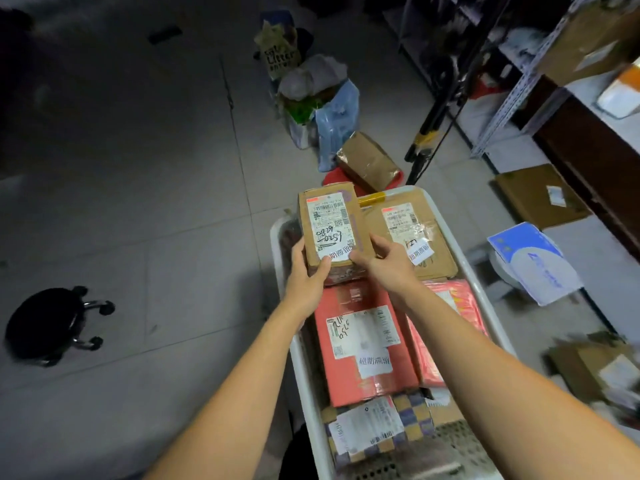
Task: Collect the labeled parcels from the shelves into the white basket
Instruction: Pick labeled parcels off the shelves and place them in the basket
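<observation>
Pinching the small brown cardboard parcel [329, 226] by its near end, the left hand [306, 271] and right hand [384, 261] hold it label-up over the far left corner of the white plastic basket [276, 237], apparently to slot it beside the flat brown carton [415, 237].

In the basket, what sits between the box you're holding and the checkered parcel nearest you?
Head view: a red parcel with a white label lies between the held box and the checkered parcel.
</observation>
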